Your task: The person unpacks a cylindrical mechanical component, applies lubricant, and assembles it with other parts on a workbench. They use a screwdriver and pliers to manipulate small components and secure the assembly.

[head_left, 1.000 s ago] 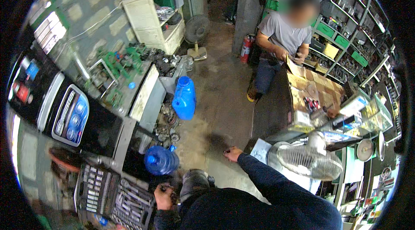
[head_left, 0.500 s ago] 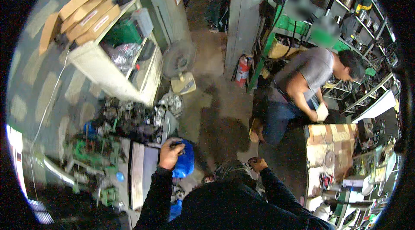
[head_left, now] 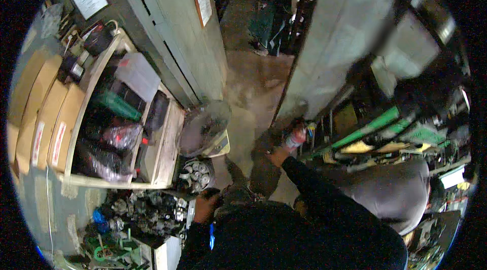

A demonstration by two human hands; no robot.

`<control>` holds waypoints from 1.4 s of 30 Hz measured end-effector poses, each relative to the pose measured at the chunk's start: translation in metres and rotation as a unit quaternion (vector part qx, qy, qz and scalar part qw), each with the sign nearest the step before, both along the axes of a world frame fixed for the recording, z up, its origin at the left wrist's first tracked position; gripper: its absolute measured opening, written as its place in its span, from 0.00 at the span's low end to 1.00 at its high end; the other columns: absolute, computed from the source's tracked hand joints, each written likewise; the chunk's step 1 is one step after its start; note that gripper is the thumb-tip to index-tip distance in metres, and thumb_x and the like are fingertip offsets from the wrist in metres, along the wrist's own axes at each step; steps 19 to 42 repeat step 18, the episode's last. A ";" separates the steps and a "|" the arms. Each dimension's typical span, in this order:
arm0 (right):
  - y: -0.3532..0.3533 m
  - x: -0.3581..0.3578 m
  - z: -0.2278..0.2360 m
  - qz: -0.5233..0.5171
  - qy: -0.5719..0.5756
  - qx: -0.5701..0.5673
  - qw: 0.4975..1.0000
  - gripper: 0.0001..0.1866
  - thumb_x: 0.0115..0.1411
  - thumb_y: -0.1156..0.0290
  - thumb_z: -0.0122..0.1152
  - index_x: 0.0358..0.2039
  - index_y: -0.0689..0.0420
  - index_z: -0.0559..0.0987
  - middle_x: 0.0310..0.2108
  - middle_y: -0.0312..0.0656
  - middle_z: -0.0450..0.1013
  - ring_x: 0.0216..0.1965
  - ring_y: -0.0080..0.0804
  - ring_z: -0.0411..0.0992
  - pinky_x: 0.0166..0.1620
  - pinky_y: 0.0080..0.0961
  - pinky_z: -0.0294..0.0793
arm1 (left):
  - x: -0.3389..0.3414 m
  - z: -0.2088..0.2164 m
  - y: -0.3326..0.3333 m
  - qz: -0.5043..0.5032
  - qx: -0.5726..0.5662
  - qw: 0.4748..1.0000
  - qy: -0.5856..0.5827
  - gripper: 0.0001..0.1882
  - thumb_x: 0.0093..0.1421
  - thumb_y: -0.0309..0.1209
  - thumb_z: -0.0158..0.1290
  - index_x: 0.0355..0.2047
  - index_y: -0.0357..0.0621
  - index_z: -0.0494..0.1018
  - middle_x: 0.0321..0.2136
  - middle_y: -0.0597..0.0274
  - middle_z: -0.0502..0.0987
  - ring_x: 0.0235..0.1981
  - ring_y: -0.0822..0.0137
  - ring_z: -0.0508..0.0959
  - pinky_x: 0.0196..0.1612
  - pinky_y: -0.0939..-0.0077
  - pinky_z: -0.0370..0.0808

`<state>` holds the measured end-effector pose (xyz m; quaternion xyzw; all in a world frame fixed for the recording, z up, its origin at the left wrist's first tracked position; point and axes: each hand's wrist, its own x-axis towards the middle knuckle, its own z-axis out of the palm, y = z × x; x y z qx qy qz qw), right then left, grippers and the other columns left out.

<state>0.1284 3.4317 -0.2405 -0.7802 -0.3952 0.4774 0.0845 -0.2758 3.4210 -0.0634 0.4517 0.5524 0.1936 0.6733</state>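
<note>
My left hand [head_left: 204, 207] is low in the middle of the view, beside a heap of dark metal parts [head_left: 147, 214]. Its fingers are curled round a small dark object that I cannot make out. Stretched forward over the floor, my right hand [head_left: 278, 157] is closed, and what it may hold is too small and dim to name. Just beyond it stands a red fire extinguisher [head_left: 296, 135] at the foot of a grey panel. Whether the hand touches the extinguisher is not clear; it appears apart from it.
A narrow passage [head_left: 253, 82] runs ahead between grey walls. On the left are a pale shelf unit [head_left: 162, 148] with bags and boxes, a standing fan [head_left: 203, 128] and a tub of metal parts [head_left: 195, 174]. A person in a grey shirt [head_left: 390, 191] is close on the right by crowded shelves.
The view has moved forward toward the passage; shelf, fan and extinguisher are nearer. My right hand has reached forward, and my left hand has lowered. The person is now close beside my right arm.
</note>
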 end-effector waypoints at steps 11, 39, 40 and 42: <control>0.395 0.161 -0.064 0.485 -0.242 0.038 0.840 0.16 0.65 0.56 0.59 0.43 0.54 0.83 0.39 0.47 0.82 0.36 0.47 0.82 0.41 0.45 0.81 | 0.136 0.002 0.319 0.168 0.083 0.982 -0.005 0.14 0.57 0.28 0.62 0.43 0.37 0.80 0.34 0.62 0.81 0.34 0.66 0.78 0.41 0.70 0.75; 0.512 0.337 -0.156 0.276 -0.236 -0.005 0.932 0.17 0.66 0.54 0.58 0.43 0.51 0.86 0.35 0.42 0.84 0.34 0.42 0.83 0.40 0.42 0.82 | 0.230 0.039 0.458 0.181 0.186 0.964 0.050 0.17 0.56 0.29 0.65 0.44 0.34 0.77 0.35 0.55 0.82 0.37 0.63 0.79 0.45 0.67 0.76; 0.512 0.337 -0.156 0.276 -0.236 -0.005 0.932 0.17 0.66 0.54 0.58 0.43 0.51 0.86 0.35 0.42 0.84 0.34 0.42 0.83 0.40 0.42 0.82 | 0.230 0.039 0.458 0.181 0.186 0.964 0.050 0.17 0.56 0.29 0.65 0.44 0.34 0.77 0.35 0.55 0.82 0.37 0.63 0.79 0.45 0.67 0.76; 0.512 0.337 -0.156 0.276 -0.236 -0.005 0.932 0.17 0.66 0.54 0.58 0.43 0.51 0.86 0.35 0.42 0.84 0.34 0.42 0.83 0.40 0.42 0.82 | 0.230 0.039 0.458 0.181 0.186 0.964 0.050 0.17 0.56 0.29 0.65 0.44 0.34 0.77 0.35 0.55 0.82 0.37 0.63 0.79 0.45 0.67 0.76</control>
